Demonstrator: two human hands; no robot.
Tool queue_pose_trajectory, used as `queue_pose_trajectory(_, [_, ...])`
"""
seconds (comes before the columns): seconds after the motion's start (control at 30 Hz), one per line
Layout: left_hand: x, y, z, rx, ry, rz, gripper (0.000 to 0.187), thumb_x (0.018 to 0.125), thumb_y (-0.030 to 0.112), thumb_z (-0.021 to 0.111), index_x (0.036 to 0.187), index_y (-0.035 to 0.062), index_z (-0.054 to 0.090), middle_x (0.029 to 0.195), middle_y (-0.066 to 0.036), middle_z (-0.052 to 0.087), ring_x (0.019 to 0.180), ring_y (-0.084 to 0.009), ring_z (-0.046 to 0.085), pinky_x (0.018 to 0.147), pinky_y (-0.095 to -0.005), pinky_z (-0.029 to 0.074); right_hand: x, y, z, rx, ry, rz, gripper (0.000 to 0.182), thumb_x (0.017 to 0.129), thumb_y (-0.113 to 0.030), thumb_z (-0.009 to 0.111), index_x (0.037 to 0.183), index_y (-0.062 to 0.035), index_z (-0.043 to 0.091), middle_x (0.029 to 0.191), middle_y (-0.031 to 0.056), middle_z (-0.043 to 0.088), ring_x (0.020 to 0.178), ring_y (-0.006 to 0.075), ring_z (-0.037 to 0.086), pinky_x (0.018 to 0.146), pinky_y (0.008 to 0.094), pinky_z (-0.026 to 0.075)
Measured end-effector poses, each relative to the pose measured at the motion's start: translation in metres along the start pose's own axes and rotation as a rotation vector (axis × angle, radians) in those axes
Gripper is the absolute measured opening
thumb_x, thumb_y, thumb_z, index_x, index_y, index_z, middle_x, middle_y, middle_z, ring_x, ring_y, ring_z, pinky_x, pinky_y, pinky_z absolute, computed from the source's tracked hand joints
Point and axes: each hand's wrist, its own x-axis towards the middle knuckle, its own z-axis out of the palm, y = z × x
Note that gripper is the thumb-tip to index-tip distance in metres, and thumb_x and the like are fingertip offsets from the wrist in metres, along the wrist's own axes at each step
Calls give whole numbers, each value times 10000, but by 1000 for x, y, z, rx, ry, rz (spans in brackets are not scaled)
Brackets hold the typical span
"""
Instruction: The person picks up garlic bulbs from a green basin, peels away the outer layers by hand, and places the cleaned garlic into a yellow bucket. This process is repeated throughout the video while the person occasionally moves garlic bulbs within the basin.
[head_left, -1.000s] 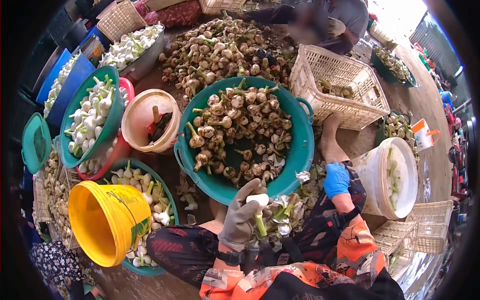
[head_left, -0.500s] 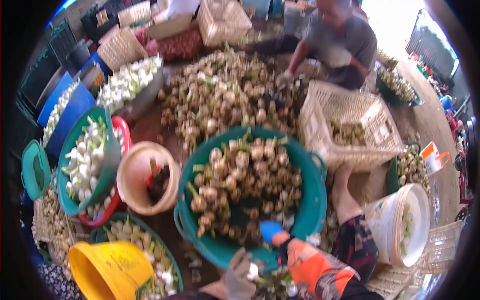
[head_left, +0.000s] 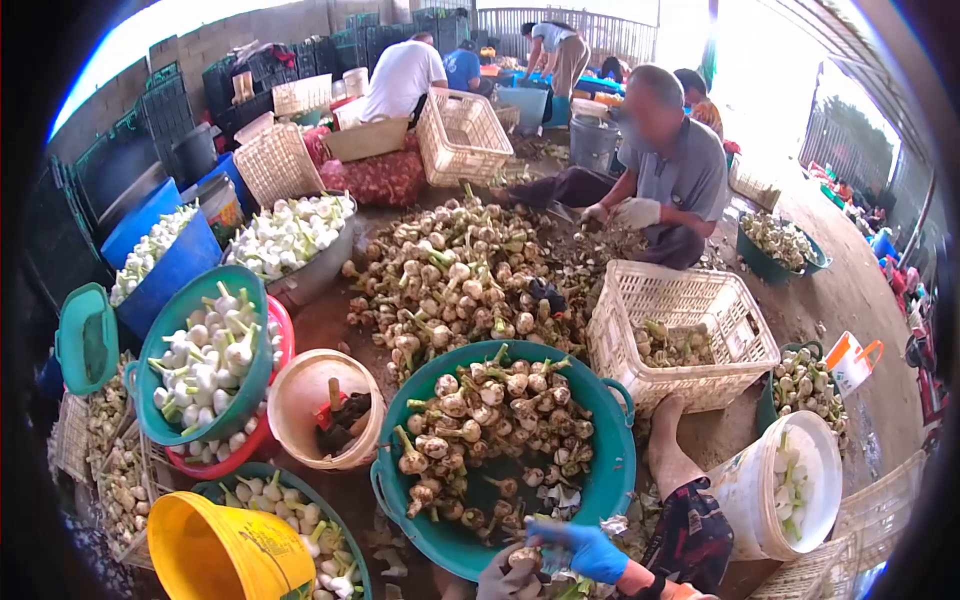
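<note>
At the bottom edge my left hand (head_left: 505, 578), in a grey glove, is closed round a garlic bulb (head_left: 526, 560). My right hand (head_left: 592, 552), in a blue glove, is closed with its fingers against that bulb; whether it also grips a tool is hidden. Both hands are at the near rim of a large green tub (head_left: 622, 455). Inside the tub lie many unpeeled, brownish garlic bulbs (head_left: 500, 410), mostly toward its far side and left.
A heap of garlic (head_left: 450, 270) lies beyond the tub. Around it stand a cream crate (head_left: 690, 375), a white bucket (head_left: 745, 500), a cream bucket (head_left: 285, 410), a yellow bucket (head_left: 240, 555) and a green basin of white garlic (head_left: 165, 425). Another person (head_left: 670, 170) sits opposite, wearing gloves.
My view has tilted up, showing more background. My right hand has come from over the tub's near side to my left hand. The person opposite has brought both hands together.
</note>
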Motion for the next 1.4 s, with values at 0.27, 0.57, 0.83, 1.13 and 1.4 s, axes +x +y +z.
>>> queue_pose_trajectory(0.27, [12, -28, -16, 1062, -4, 857, 546, 807, 60, 689, 1307, 28, 473, 1117, -124, 550, 992, -201, 563, 791, -275, 492, -26, 13, 17, 48, 396, 98, 531, 898, -291, 636, 1293, 23, 471, 1191, 136, 551, 1065, 172, 540, 886, 309, 462])
queue_pose_trajectory(0.57, [-27, -18, 22, 1268, -20, 1171, 450, 852, 151, 636, 1276, 47, 529, 1194, -182, 528, 1051, -346, 542, 893, -404, 469, -39, -23, 47, 304, 510, 89, 284, 898, -119, 631, 1143, 23, 610, 965, 26, 651, 828, 104, 574, 730, 248, 488])
queue_pose_trajectory(0.83, [-39, -15, 33, 782, -223, 794, 431, 885, 114, 638, 1291, 51, 507, 1164, -88, 562, 971, -205, 602, 828, -276, 508, -53, -7, 23, -256, 398, -135, 281, 880, -130, 635, 1129, -1, 618, 783, 30, 609, 767, 60, 533, 712, 228, 463])
queue_pose_trajectory(1.13, [-12, -50, -34, -50, -350, -17, 595, 914, 493, 495, 1180, -39, 501, 951, -128, 621, 707, -215, 622, 548, -305, 532, -51, -5, 32, 209, 486, -80, 285, 832, 12, 641, 1112, 59, 618, 964, 100, 683, 856, 123, 619, 772, 253, 504])
queue_pose_trajectory(1.4, [10, -32, -19, 116, -185, 186, 434, 936, 391, 526, 1101, -8, 575, 969, -114, 621, 758, -186, 627, 633, -296, 530, -52, -3, 14, -176, 614, -214, 258, 809, 1, 625, 1066, -6, 650, 846, 81, 685, 709, 162, 636, 648, 291, 507])
